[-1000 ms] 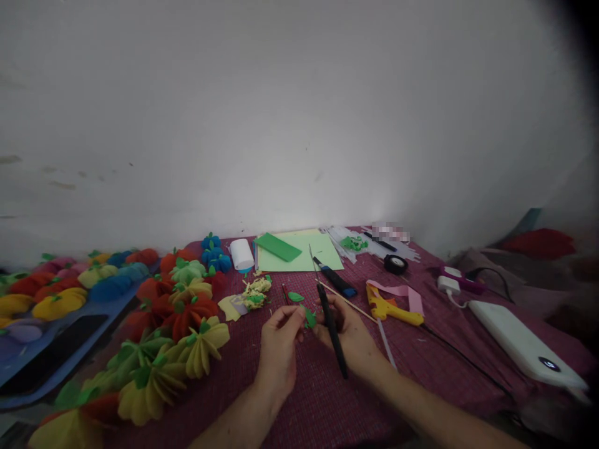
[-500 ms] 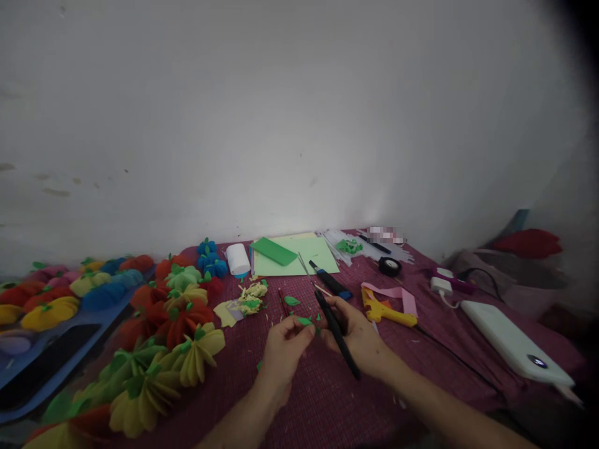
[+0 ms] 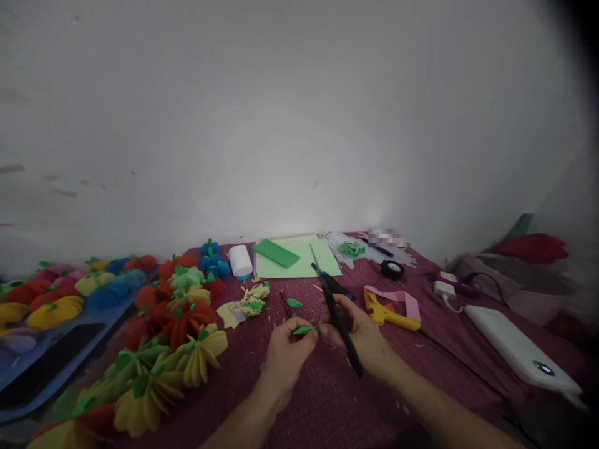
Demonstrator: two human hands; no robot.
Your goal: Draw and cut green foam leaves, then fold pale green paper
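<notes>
Left hand (image 3: 289, 350) pinching green leaf (image 3: 305, 330) above surface (image 3: 322, 399), well apart from back edge; right hand (image 3: 356, 332) gripping black-handled tool (image 3: 345, 337), fingertips hovering at leaf's tip. Leaf looking light, soft, easily creased; edges probably suiting gentle pinch.

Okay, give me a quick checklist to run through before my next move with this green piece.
1. Green leaf-shaped piece pinched in the left hand: ok.
2. Black-handled tool with a thin metal end held in the right hand: ok.
3. Metal end pointing away from the left hand: ok.
4. Purple-red woven cloth free of scraps: not ok, crumpled pale-yellow and green scraps lie there.
5. Yellow plastic glue gun cool: cannot tell.
</notes>
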